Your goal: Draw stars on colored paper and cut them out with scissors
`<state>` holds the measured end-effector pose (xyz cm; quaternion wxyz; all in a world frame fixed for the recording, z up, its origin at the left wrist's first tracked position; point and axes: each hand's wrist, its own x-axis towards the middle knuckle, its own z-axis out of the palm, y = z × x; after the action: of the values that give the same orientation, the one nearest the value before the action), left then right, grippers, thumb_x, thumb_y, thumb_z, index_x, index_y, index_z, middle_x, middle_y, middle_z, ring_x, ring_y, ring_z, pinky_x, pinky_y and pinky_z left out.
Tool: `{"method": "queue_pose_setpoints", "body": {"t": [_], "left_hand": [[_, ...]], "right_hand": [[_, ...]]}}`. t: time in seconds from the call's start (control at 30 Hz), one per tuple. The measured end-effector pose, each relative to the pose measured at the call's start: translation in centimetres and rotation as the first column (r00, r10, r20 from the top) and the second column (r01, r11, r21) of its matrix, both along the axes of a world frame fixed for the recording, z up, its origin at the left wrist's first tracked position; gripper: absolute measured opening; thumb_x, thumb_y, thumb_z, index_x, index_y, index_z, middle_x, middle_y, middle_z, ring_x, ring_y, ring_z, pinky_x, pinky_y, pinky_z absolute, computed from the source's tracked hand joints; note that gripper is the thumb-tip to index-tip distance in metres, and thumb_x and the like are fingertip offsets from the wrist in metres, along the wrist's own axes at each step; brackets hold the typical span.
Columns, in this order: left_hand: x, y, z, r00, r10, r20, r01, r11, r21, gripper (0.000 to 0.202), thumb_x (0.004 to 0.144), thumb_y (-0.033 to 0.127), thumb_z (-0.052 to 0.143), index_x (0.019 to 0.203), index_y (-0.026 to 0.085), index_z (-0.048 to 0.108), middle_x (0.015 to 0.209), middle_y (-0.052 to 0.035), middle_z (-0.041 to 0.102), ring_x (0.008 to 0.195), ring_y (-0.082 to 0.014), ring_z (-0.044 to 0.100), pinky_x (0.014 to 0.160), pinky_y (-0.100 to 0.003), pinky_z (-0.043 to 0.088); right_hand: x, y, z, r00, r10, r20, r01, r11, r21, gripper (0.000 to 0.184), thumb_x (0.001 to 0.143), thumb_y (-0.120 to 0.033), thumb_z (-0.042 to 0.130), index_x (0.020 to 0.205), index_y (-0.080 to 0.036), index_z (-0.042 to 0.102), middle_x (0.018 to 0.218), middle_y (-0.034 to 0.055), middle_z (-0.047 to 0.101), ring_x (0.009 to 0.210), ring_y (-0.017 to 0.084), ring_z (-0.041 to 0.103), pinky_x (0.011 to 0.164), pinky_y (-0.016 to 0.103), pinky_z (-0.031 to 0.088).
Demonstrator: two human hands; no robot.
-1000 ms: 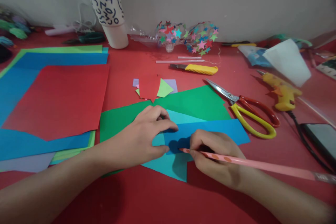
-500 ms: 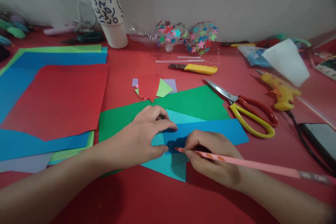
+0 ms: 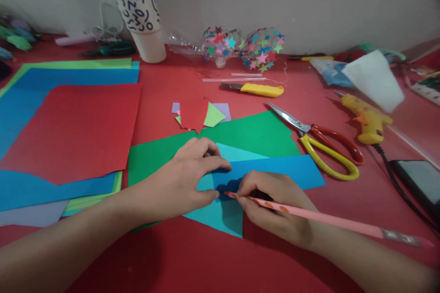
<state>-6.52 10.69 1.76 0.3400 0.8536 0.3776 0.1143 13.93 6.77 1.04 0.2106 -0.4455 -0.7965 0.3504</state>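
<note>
My right hand (image 3: 275, 206) grips a pink pencil (image 3: 326, 219) with orange spots, its tip down at the left part of a blue paper strip (image 3: 275, 169). Fingers spread, my left hand (image 3: 195, 178) lies over the papers, its fingertips at the strip's left end. Under the strip is a light-blue paper piece (image 3: 220, 219), partly covered by both hands. Beneath that lies a larger green sheet (image 3: 254, 130), also partly hidden. Small red, purple and light-green paper scraps (image 3: 194, 112) are just beyond the green sheet.
Scissors (image 3: 309, 137) lie right of the papers, with a yellow glue gun (image 3: 364, 116) and a phone (image 3: 419, 183) further right. A yellow cutter (image 3: 257, 89) and star-covered balls (image 3: 263, 48) are behind. Coloured sheets (image 3: 79, 132) are stacked left; a white cup (image 3: 144, 18) stands at the back.
My right hand and the pencil have shifted slightly left along the blue strip, and the pencil's eraser end now shows fully. My left hand stays nearly in place.
</note>
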Motion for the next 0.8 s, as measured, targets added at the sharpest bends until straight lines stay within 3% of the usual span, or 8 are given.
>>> {"method": "queue_pose_setpoints", "body": {"t": [0.63,0.8], "left_hand": [[-0.01,-0.04,0.16,1.000,-0.006,-0.007,0.006,1.000,-0.002,0.038,0.073,0.018,0.059,0.110,0.027,0.057,0.109,-0.0017,0.045,0.105,-0.0169,0.042,0.093,-0.032,0.037],[-0.14,-0.08,0.11,1.000,-0.008,-0.007,0.008,1.000,0.003,0.039,0.073,0.017,0.059,0.111,0.027,0.057,0.109,-0.0014,0.045,0.105,-0.0163,0.042,0.093,-0.031,0.036]], "right_hand": [[0.00,-0.34,-0.57,0.988,-0.151,0.012,0.147,0.973,0.177,0.020,0.077,-0.011,0.048,0.060,-0.021,0.044,0.051,-0.0044,0.053,0.044,0.009,0.046,0.044,0.019,0.031],[0.14,-0.31,-0.73,0.983,-0.182,0.035,0.174,0.971,0.164,0.019,0.075,-0.011,0.048,0.059,-0.021,0.042,0.050,-0.0048,0.052,0.043,0.009,0.046,0.042,0.020,0.030]]}}
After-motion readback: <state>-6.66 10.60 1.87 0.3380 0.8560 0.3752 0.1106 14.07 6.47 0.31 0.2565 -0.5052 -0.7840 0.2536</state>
